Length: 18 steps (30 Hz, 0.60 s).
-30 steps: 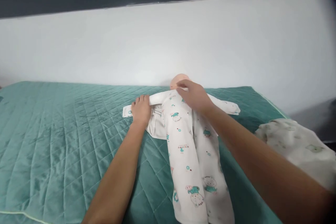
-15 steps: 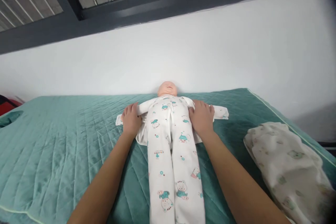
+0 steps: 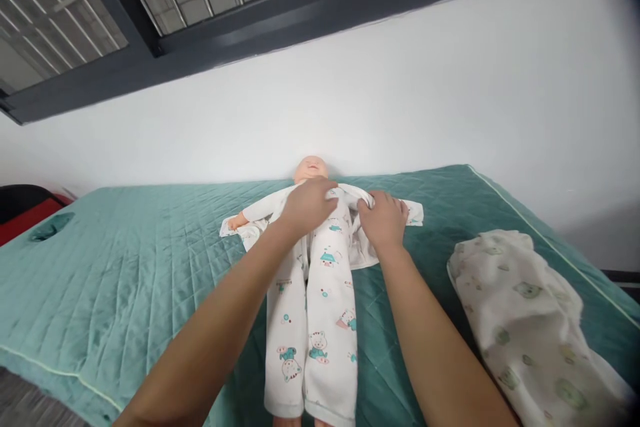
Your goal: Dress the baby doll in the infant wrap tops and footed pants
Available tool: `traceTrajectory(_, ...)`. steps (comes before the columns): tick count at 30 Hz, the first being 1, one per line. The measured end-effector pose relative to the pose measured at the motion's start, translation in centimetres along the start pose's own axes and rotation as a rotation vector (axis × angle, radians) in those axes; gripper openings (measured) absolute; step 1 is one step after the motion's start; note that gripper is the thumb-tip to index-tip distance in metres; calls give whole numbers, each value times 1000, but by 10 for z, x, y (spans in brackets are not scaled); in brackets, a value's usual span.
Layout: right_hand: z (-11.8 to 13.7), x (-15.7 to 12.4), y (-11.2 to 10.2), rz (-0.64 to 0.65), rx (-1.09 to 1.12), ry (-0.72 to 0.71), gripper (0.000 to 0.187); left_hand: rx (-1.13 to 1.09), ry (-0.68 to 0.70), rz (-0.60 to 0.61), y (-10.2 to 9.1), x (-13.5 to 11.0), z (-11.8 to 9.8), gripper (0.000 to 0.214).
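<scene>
A baby doll (image 3: pixel 311 167) lies on its back, head toward the wall, in white long trousers (image 3: pixel 327 293) with cartoon animal prints. A white printed shirt (image 3: pixel 364 250) is spread beneath its upper body. My left hand (image 3: pixel 307 203) reaches across the doll's chest, thumb and fingers apart near the collar. My right hand (image 3: pixel 385 219) is closed at the doll's arm on the right, gripping bunched cloth of the shirt. The doll's other arm (image 3: pixel 237 220) lies outstretched at the left, its small hand bare on the shirt's sleeve.
A green quilted cover (image 3: pixel 165 267) lies under everything. To the right rests a crumpled white cloth with green prints (image 3: pixel 520 307). A white wall (image 3: pixel 400 93) and a dark window frame (image 3: pixel 250 33) stand behind. A black and red object (image 3: pixel 30 213) is at far left.
My left hand has left the doll's arm at the left and moved right, over its chest. My right hand stays at the other arm, where the cloth now looks bunched.
</scene>
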State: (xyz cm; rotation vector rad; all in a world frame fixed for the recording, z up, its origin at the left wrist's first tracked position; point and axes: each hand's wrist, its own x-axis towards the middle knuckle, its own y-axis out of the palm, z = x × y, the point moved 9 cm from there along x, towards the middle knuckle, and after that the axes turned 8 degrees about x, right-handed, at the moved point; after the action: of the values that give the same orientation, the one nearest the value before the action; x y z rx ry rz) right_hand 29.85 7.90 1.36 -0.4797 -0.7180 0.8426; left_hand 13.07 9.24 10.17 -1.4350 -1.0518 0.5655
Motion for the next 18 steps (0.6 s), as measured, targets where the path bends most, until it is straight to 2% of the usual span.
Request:
traceTrajectory(2,0,0,0,1,-5,-14,37,236,72,194,25,21,-23,28)
traceTrajectory(4,-1,0,1,14,-12,-14,35,374,75,320,48,37,-34,25)
traceTrajectory(6,-2,0,1,22,-25,-10,35,416,52,374,65,49,-40,26)
traceTrajectory(9,-1,0,1,33,-51,-9,36,435,12,387,80,61,-43,37)
traceTrajectory(12,-2,1,-2,50,-44,6,35,451,-36,362,83,67,-41,42)
traceTrajectory(18,-19,7,-17,3,11,130,38,473,-32,253,65,68,-36,52)
